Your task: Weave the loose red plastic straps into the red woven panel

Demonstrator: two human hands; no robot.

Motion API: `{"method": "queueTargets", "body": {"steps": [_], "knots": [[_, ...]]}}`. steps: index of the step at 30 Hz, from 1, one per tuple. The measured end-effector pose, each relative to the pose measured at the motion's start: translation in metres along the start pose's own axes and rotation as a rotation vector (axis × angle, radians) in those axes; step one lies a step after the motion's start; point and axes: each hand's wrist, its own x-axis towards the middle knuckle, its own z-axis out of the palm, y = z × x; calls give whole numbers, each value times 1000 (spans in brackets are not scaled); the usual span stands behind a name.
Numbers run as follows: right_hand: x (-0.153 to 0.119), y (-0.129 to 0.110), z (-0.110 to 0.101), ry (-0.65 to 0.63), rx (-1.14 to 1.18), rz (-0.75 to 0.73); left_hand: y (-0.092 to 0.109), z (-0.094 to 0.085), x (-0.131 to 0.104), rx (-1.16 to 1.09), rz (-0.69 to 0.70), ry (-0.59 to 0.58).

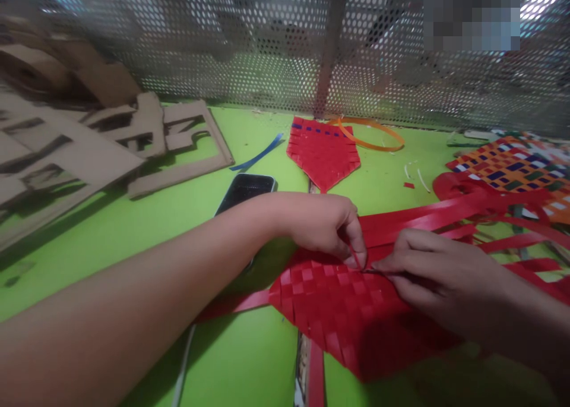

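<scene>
A red woven piece of flat strips (338, 330) lies on the green table, with long loose red strips (423, 217) running off to the right. Over its upper edge my left hand (327, 226) is closed, its thumb and fingers pinching a narrow red strip. My right hand (427, 270) is also pinched shut, its fingertips close to the left ones at the weave. What the right fingertips hold is too small to make out. Behind the hands lies a smaller red woven piece (325, 151) with a row of blue dashes and a pointed lower end.
A phone (244, 190) lies partly under my left forearm, near a white cable (183, 365). Cut cardboard pieces (178, 169) pile up at left. Nearby are a blue strip (258, 152), an orange loop (378, 135) and multicoloured woven pieces (512, 163). A perforated metal panel (267, 56) stands behind.
</scene>
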Motion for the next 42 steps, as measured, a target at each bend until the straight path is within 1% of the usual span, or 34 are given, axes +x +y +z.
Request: {"method": "queueTargets", "body": {"steps": [3,9,14,19,22,28,33,38,42], "knots": [[0,1,1,-15,-2,13,0,0,0,1,-2,-3],[-5,2,4,42,2,28,0,0,0,-7,-17,10],[-4,0,2,-33,24,67,0,0,0,-21,-6,4],[1,-5,-2,-49,9,59,1,0,0,-11,-24,6],[0,-7,-1,-35,23,86,2,0,-1,-2,-32,2],[-9,-1,-1,-85,14,110,3,-1,-2,22,-46,1],[-9,0,-5,-115,13,91,2,-1,-2,18,-49,-2],[-9,-4,1,-121,-52,122,3,0,-2,15,-60,17],[-12,-2,4,-127,-40,110,3,0,-2,19,-53,29]]}}
